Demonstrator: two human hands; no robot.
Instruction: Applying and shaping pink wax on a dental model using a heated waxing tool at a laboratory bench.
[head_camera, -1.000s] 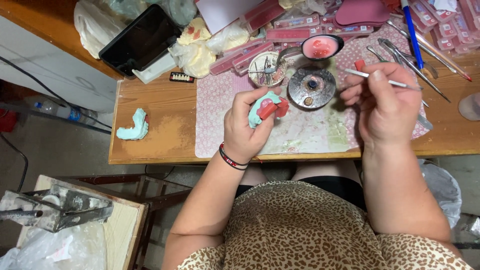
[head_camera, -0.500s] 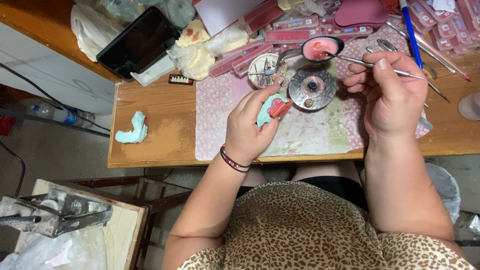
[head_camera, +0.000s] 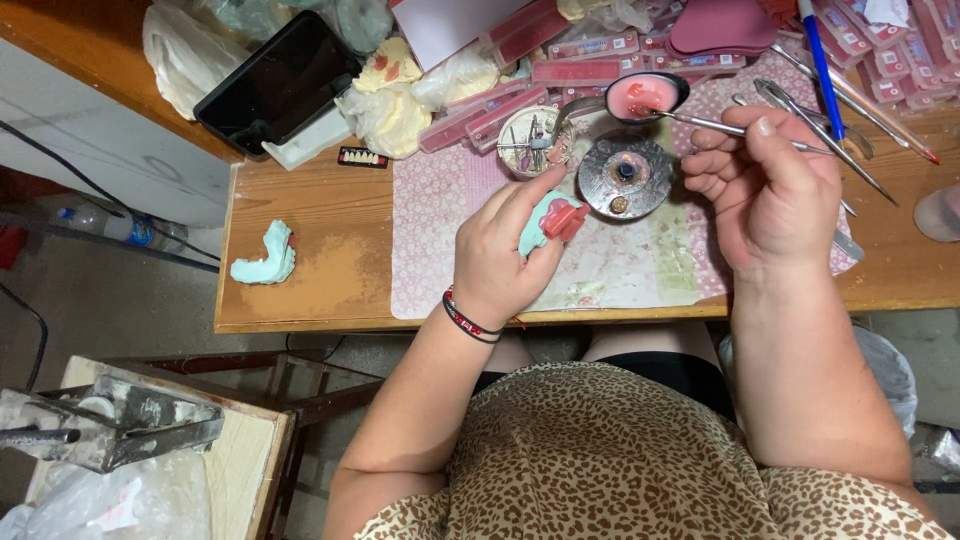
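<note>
My left hand (head_camera: 497, 262) grips the cast (head_camera: 549, 220) steady near the burner (head_camera: 625, 176); my right hand (head_camera: 765, 190) pinches the spatula (head_camera: 700, 122), tip in the ladle (head_camera: 645, 96) behind it.

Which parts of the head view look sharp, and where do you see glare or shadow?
Head view: even, soft light; left hand with the teal and pink dental cast and right hand sharp; faint sheen on the black tablet; floor under the wooden table shadowed.
</note>
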